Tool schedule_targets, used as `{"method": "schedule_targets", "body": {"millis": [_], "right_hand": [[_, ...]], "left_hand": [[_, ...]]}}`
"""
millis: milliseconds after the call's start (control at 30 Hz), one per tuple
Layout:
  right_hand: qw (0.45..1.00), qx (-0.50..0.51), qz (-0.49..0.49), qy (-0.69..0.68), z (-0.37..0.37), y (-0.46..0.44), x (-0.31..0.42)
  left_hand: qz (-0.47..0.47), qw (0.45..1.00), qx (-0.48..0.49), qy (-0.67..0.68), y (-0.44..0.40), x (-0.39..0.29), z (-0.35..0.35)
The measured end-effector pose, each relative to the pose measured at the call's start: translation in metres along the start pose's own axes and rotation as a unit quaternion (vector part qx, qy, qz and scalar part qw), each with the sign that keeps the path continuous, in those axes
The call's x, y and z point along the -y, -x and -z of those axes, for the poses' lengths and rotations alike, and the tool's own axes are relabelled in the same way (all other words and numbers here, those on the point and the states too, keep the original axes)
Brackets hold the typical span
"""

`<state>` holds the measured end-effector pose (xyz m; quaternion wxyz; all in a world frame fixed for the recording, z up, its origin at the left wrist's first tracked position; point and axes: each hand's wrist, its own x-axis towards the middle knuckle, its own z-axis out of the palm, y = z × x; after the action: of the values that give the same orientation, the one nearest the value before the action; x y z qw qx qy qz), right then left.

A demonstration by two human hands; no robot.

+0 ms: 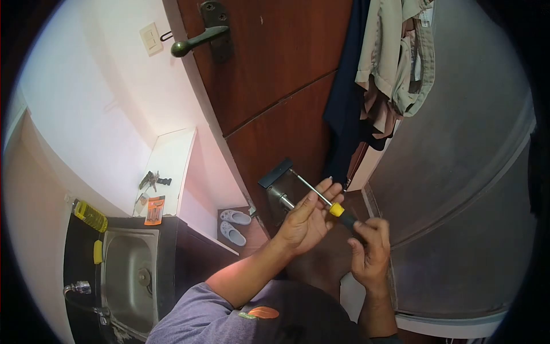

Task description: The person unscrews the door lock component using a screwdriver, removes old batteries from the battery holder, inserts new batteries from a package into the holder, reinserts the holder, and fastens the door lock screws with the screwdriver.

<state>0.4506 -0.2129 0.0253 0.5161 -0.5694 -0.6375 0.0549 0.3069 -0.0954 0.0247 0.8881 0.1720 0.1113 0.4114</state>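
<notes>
In the head view, my right hand [373,252] is closed around the black end of a screwdriver [336,210] with a yellow band and a long steel shaft. The shaft slants up and left, its tip by the end of a black rectangular plate [276,173]. That plate sits on a grey metal joint with a chrome tube [287,202]. My left hand [303,226] is curled at the tube's lower end, thumb and fingers close to the screwdriver shaft. The palm hides the rest of the tube. Whether the tip is seated in a screw cannot be made out.
A wooden door [275,63] with a lever handle [200,41] stands ahead, clothes [395,63] hanging beside it. On the left are a steel sink [129,241], a ledge [172,150] with keys [153,180], an orange packet [154,210], and grey clogs [234,225] on the floor.
</notes>
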Motion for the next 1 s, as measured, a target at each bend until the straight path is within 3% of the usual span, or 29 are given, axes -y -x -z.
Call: {"method": "schedule_targets", "body": {"millis": [33,67,167,200,267,400,467,567,600,667,800,867,900,1000], "right_hand": [[0.996,-0.009,0.083,0.035,-0.001,-0.001,-0.001],[0.993,-0.027,0.108,0.029,-0.004,-0.001,-0.003],[0.993,-0.068,0.094,-0.007,-0.001,-0.009,0.013],[0.993,-0.069,0.095,-0.006,0.0,-0.006,0.009],[0.984,-0.062,-0.059,-0.159,0.001,0.007,-0.005],[0.993,-0.043,-0.063,-0.09,-0.002,0.009,-0.009],[0.996,-0.066,0.052,-0.029,-0.008,0.005,-0.016],[0.985,-0.122,0.116,-0.024,-0.006,-0.015,0.007],[0.985,-0.122,0.117,-0.024,-0.005,-0.01,0.002],[0.981,-0.053,-0.061,-0.174,-0.001,0.008,-0.012],[0.995,-0.076,-0.008,-0.062,-0.01,0.013,-0.014],[0.994,-0.07,0.078,-0.036,-0.009,0.008,-0.016],[0.992,-0.069,0.107,-0.028,-0.008,0.004,-0.013],[0.99,-0.104,0.085,-0.049,-0.001,-0.005,0.013]], "left_hand": [[0.011,0.997,0.068,0.027,-0.006,0.006,0.017],[0.022,0.989,0.136,0.054,-0.011,0.01,0.033],[-0.008,0.987,0.161,-0.007,-0.02,0.009,0.056],[-0.007,0.987,0.163,-0.007,-0.018,0.008,0.05],[-0.01,0.995,0.097,-0.007,-0.005,0.004,0.026],[0.012,1.0,0.014,-0.017,-0.005,-0.002,0.001],[0.018,0.986,0.163,0.028,-0.021,0.003,0.039],[-0.016,0.985,0.153,-0.073,-0.025,-0.001,0.054],[-0.017,0.985,0.153,-0.073,-0.022,-0.001,0.051],[-0.027,0.994,0.102,-0.041,-0.011,0.001,0.033],[-0.014,0.998,0.045,-0.034,-0.006,-0.002,0.006],[0.004,0.986,0.165,-0.006,-0.014,0.004,0.033],[0.003,0.986,0.165,-0.005,-0.015,0.004,0.036],[-0.033,0.99,0.117,-0.073,-0.013,0.001,0.035]]}}
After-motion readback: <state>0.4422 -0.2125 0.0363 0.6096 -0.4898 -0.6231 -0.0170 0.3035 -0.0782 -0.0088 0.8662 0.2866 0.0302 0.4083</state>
